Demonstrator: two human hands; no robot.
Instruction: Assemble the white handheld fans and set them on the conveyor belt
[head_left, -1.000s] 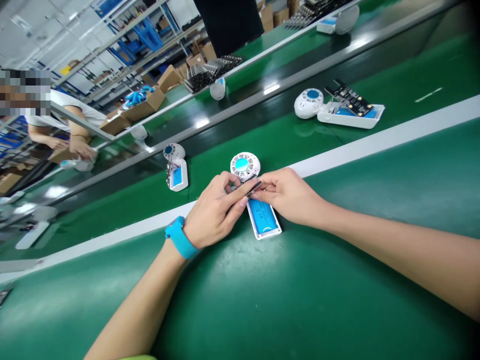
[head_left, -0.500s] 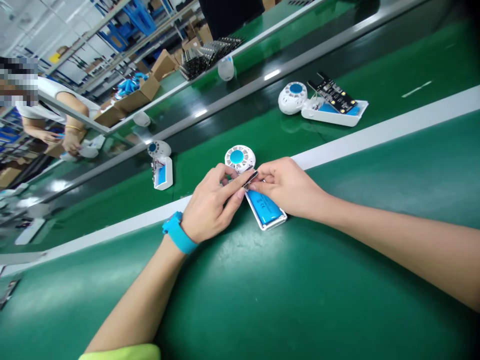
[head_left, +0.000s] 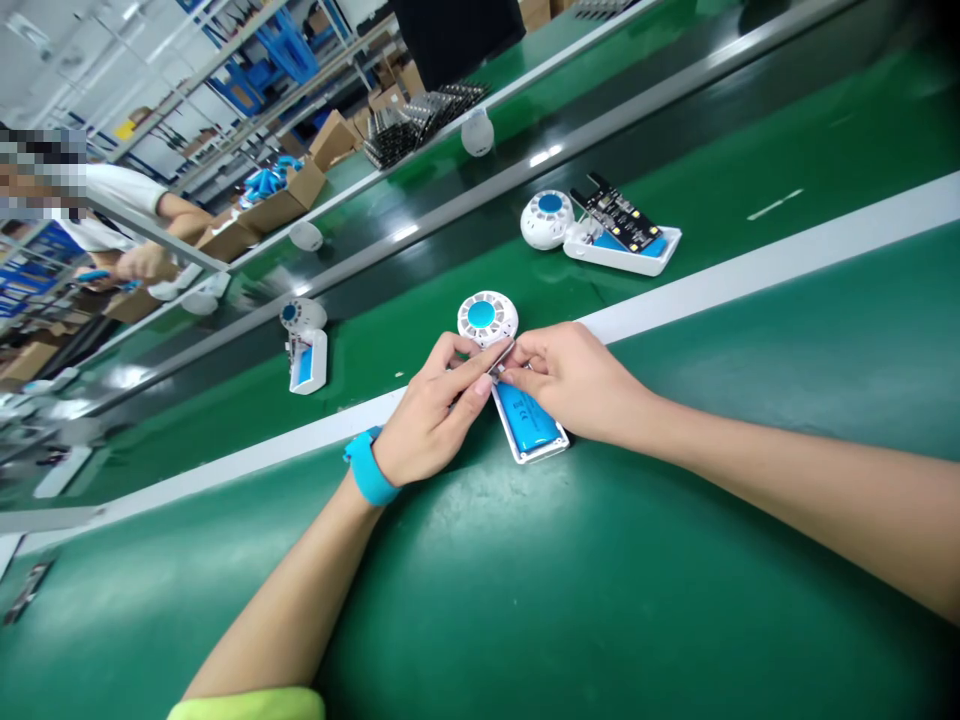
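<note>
My left hand (head_left: 442, 405) and my right hand (head_left: 566, 378) meet over a white device, both closed on a small dark circuit board (head_left: 501, 358) seen nearly edge-on. Below the fingers lies the device's white housing (head_left: 517, 440), which holds a blue battery pack (head_left: 529, 415) with printed marks. Its round white head (head_left: 487, 318), with a blue disc in the middle, rests just beyond my fingertips. Wires or small parts at the board are hidden by the fingers. On my left wrist is a blue band (head_left: 370, 468).
On the green conveyor belt (head_left: 420, 345) behind a white edge strip stand two similar opened devices, one at right (head_left: 626, 255) and one at left (head_left: 319, 365). Across the line, a co-worker's hands (head_left: 142, 265) work near cartons (head_left: 281, 205). Stacked boards (head_left: 420, 120) lie on the far ledge.
The two devices on the belt have shifted left. My hands stay at the device, still gripping the board. The co-worker's hands have moved slightly.
</note>
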